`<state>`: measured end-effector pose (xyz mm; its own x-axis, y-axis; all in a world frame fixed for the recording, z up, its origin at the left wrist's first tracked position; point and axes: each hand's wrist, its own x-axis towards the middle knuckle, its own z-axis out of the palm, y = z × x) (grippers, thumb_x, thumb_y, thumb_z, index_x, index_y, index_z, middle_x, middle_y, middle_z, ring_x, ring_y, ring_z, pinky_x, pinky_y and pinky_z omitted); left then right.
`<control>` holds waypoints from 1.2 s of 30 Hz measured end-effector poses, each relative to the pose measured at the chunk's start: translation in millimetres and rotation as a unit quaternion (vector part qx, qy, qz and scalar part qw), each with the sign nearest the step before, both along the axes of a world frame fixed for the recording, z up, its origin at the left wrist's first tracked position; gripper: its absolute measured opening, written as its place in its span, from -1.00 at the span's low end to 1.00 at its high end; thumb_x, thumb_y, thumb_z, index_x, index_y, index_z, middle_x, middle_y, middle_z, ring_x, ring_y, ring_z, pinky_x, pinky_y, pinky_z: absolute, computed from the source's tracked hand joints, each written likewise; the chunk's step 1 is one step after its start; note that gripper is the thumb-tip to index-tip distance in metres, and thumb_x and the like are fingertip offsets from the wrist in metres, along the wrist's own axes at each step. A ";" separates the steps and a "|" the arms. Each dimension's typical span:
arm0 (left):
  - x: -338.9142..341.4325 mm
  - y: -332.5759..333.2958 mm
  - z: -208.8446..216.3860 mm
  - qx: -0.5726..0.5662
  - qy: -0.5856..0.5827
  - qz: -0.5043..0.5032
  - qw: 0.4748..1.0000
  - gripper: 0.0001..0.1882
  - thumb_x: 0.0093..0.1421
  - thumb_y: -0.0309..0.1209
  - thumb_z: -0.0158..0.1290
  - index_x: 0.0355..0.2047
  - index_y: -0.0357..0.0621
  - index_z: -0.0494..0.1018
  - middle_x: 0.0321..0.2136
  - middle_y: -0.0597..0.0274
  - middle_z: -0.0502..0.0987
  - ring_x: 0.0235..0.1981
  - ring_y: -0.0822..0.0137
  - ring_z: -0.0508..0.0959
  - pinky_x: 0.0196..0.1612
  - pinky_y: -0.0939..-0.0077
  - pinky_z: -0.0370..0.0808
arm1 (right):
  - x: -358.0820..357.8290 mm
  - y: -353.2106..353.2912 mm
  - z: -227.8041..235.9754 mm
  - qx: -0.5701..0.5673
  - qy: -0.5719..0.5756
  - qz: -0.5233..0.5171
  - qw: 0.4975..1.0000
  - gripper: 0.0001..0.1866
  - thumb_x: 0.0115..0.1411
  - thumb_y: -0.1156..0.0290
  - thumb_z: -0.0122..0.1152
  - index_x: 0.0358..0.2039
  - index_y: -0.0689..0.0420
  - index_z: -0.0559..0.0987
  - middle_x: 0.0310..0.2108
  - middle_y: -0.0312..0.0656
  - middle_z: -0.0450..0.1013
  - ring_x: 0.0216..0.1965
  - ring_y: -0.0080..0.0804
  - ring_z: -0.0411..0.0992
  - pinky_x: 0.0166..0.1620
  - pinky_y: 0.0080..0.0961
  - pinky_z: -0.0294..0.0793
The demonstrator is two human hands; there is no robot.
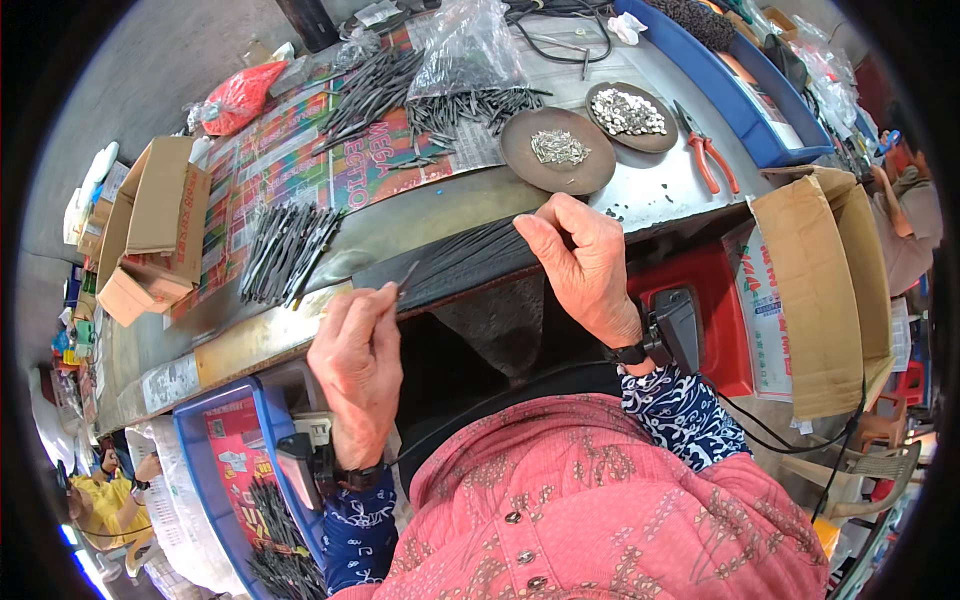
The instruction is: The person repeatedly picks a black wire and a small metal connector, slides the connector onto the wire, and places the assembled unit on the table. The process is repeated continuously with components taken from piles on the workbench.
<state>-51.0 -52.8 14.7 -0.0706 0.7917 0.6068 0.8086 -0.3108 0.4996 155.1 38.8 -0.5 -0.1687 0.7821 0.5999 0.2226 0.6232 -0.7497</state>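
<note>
My left hand is over the table's front edge, thumb and forefinger pinched on a short thin dark strip that points up and away. My right hand is closed with the thumb against the curled fingers, just in front of the brown dishes; whatever it may hold is hidden. Between the hands, thin black strips lie along the front edge. Beyond my right hand, one round brown dish holds small metal pieces, and a second brown dish holds small white and dark pieces.
Red-handled pliers lie right of the dishes. Bundled black strips sit at left, a larger heap behind. Cardboard boxes flank the table. A blue bin stands low left, and a blue tray far right.
</note>
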 end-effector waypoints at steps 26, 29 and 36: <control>25.2 47.2 -17.4 0.033 0.032 -0.044 0.998 -0.88 0.03 -0.67 0.02 -0.41 -0.23 0.43 -0.49 0.00 0.42 -0.38 -0.06 0.44 -0.31 0.15 0.38 | 3.6 -5.7 -2.2 0.062 -0.026 -0.005 0.998 -0.80 0.11 0.52 0.31 -0.52 0.23 0.43 -0.62 -0.16 0.28 -0.65 -0.34 0.24 -0.56 -0.47 0.25; 1.0 34.6 -12.0 0.012 0.025 0.014 1.000 -0.92 0.09 -0.64 0.05 -0.39 -0.25 0.46 -0.46 0.03 0.45 -0.37 -0.01 0.46 -0.32 0.18 0.38 | 8.4 -9.3 -0.8 0.088 -0.058 -0.008 0.994 -0.80 0.09 0.52 0.32 -0.52 0.23 0.43 -0.62 -0.15 0.30 -0.65 -0.26 0.26 -0.57 -0.44 0.27; -76.0 37.2 1.5 0.051 0.075 0.117 0.989 -0.91 0.07 -0.64 0.09 -0.38 -0.26 0.48 -0.46 0.03 0.50 -0.42 0.06 0.51 -0.32 0.31 0.43 | 22.8 -3.9 1.9 0.098 -0.084 -0.046 0.990 -0.84 0.10 0.54 0.31 -0.50 0.25 0.46 -0.61 -0.18 0.31 -0.65 -0.36 0.26 -0.57 -0.51 0.24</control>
<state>-127.1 -15.6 16.2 -0.1491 0.6988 0.6996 0.9268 -0.1478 0.3453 177.8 34.9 1.3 -0.2124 0.6695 0.7118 0.3972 0.7247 -0.5631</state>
